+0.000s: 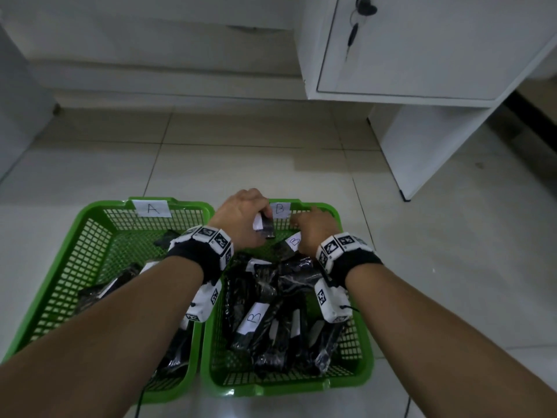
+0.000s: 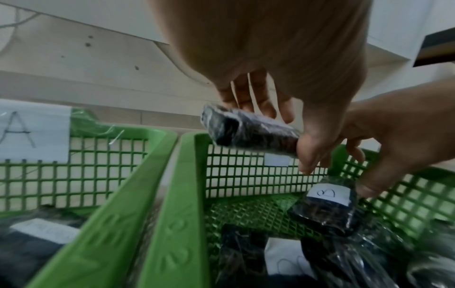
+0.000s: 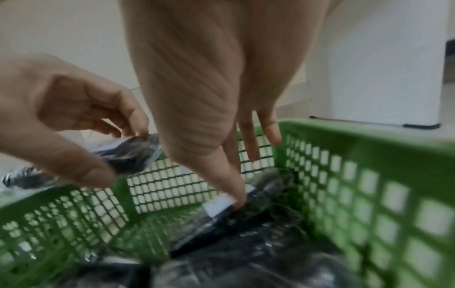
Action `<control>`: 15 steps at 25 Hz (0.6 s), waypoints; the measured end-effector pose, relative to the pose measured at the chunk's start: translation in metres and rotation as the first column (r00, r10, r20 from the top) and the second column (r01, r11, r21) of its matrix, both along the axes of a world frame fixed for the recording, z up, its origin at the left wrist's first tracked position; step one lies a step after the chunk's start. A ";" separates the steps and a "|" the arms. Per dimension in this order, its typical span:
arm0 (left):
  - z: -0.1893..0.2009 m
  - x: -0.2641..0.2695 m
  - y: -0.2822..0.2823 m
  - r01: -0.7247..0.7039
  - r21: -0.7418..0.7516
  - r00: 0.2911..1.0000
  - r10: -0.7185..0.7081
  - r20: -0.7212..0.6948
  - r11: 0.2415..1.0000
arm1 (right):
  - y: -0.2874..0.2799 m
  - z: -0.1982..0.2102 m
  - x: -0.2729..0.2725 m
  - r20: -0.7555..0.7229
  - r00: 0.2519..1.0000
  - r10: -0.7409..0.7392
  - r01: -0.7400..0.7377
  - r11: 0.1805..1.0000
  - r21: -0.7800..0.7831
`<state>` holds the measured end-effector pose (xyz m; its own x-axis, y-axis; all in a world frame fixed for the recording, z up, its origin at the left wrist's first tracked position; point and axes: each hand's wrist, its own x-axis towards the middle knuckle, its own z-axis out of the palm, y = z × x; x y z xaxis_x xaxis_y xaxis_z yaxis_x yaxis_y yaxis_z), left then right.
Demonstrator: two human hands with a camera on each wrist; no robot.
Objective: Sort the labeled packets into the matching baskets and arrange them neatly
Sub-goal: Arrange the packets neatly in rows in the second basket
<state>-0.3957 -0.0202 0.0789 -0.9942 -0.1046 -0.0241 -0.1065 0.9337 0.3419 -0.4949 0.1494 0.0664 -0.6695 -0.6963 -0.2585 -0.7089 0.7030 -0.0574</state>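
Landmark is basket B (image 1: 357, 300), the right-hand green basket on the floor, its far wall tagged B; basket A (image 1: 90, 236) sits touching it on the left. Left hand (image 1: 241, 220) holds a small black wrapped packet (image 1: 265, 226) in a pinch grip, thumb on one face and fingers on the other, raised above basket B's far left corner, clear of the mesh. In the left wrist view this packet's long axis runs roughly along basket B's far wall, slightly tilted; its label letter can't be read. Right hand (image 1: 313, 230) reaches down inside basket B at the far wall, right of the held packet, fingertips (image 3: 240, 200) pressing or pinching the white-labelled end of a B packet (image 2: 327, 206) lying on the basket floor; can't tell if the grip has actually closed on it. That packet's long axis points from the far wall back toward the pile (image 1: 280, 312) of black packets filling basket B's near half. Judgement: the bare mesh at the far left corner lies directly below the left hand, so it is the nearer hand for that slot; dropping straight down with the packet kept parallel to the far wall should seat it neatly.
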 end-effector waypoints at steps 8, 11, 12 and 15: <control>-0.017 -0.003 0.014 0.040 -0.218 0.970 0.014 0.244 0.975 | 0.019 -0.014 -0.004 -0.097 0.993 0.074 -0.072 0.997 0.024; -0.024 -0.002 0.021 0.011 -0.285 0.953 0.076 0.292 0.958 | 0.021 -0.020 -0.002 -0.044 0.997 0.069 -0.068 0.997 0.025; -0.027 -0.003 0.021 -0.011 -0.272 0.947 0.097 0.305 0.962 | 0.022 -0.021 -0.001 -0.038 0.997 0.068 -0.068 0.998 0.006; -0.028 -0.003 0.019 -0.038 -0.232 0.937 0.116 0.330 0.972 | 0.023 -0.016 -0.009 -0.071 0.997 0.037 -0.043 0.996 -0.079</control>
